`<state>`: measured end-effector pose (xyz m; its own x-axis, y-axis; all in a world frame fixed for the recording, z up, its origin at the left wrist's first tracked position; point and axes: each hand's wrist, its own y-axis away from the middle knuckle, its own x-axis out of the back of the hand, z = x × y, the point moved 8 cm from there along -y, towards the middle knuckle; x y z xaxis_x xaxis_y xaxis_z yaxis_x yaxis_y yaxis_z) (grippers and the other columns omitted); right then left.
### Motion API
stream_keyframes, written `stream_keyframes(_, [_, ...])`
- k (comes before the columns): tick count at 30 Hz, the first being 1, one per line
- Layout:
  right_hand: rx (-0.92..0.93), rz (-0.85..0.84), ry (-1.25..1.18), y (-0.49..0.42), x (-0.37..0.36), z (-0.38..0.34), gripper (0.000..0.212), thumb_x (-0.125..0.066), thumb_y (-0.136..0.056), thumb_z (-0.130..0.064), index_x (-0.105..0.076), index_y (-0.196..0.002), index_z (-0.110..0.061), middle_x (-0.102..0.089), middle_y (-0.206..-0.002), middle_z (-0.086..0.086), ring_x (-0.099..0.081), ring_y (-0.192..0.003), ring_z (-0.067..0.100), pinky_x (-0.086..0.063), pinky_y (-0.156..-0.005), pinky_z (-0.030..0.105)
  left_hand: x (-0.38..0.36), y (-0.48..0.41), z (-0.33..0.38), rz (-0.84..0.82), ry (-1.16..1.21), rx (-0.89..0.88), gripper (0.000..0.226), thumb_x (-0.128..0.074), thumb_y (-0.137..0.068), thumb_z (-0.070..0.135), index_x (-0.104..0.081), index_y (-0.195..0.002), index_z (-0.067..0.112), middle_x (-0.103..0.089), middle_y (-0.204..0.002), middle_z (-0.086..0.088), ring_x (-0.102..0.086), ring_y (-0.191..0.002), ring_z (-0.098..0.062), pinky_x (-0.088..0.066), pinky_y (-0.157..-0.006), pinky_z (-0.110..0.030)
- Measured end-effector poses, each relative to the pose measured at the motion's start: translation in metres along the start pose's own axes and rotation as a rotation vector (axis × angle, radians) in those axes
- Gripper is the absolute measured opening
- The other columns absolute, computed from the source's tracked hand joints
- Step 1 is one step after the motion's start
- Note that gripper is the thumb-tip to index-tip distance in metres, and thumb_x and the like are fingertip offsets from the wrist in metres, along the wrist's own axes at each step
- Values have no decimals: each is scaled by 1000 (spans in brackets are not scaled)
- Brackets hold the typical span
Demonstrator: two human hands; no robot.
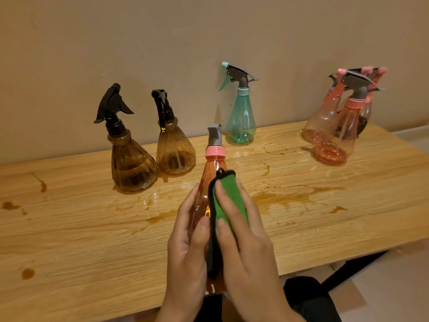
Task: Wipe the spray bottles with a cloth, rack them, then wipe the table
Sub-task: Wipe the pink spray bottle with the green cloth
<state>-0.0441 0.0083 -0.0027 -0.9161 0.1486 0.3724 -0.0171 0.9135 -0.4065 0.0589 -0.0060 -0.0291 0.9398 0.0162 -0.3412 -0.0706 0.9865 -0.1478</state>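
My left hand: fingers and thumb are curled round the lower body of the orange spray bottle, holding it tilted away from me.
My right hand: it is wrapped over the green cloth, with thumb and fingers clamping the cloth against the bottle's right side. A dark edge runs along the left of the cloth.
Orange spray bottle: lifted off the surface between both my hands. Its pink collar and grey spray head point toward the wall, and its base is over the table's front edge.
Table: a light wood-grain top running left to right in front of me, glossy and wet across the middle.
Spills: a wide amber smear lies to the right of my hands, with thinner streaks to their left. There is a faint ring mark near the teal bottle, a brown drop at the front left and a brown blot at the left edge.
Larger brown bottle: ribbed, with a black trigger, standing left of centre.
Smaller brown bottle: just beside the larger one, on its right.
Teal bottle: upright at the back, close to the wall.
Pink bottles: a tight cluster at the far right end. I cannot tell exactly how many.
Wall: plain beige, directly behind the table.
Floor: pale, seen past the table's right end, where a dark table leg slants under the top.
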Motion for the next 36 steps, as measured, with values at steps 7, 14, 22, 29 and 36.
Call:
stream_keyframes(7, [-83,-91,-113,-15,1,0,45,-32,-107,-51,-22,-148,-67,-32,-151,-39,-34,-138,-14,-35,-111,12,4,-1,-2,74,62,43,68,-81,-70,54,-66,-132,34,-71,-131,-2,-71,-115,-18,-58,-81,-22])
stream_keyframes(14, [-42,3,-9,24,-6,5,51,-36,-99,-53,-21,-145,-71,-15,-164,-31,-19,-142,-20,-25,-100,-6,12,-4,-1,95,86,52,79,-91,-59,57,-65,-129,33,-72,-128,-6,-71,-116,-28,-59,-85,-33])
stream_keyframes(22, [0,81,-106,9,11,5,48,-41,-101,-44,-35,-143,-66,-31,-158,-31,-23,-143,-17,-27,-106,-1,3,-5,0,-29,-83,-48,77,-80,-67,34,-57,-141,28,-70,-134,10,-67,-124,-12,-54,-90,-16])
stream_keyframes(29, [117,37,-30,-3,15,-5,47,-43,-108,-34,-37,-150,-53,-29,-164,-19,-25,-149,-4,-31,-111,8,2,-1,-1,-6,-94,-54,95,-83,-68,68,-49,-149,34,-62,-145,10,-60,-133,-13,-51,-99,-20])
stream_keyframes(36, [78,19,85,27,-5,5,51,-36,-101,-46,-28,-149,-63,-7,-167,-24,-20,-150,-5,-37,-109,11,6,-1,6,15,-71,-91,76,-80,-70,70,-55,-140,52,-62,-144,14,-60,-132,-12,-53,-97,-21])
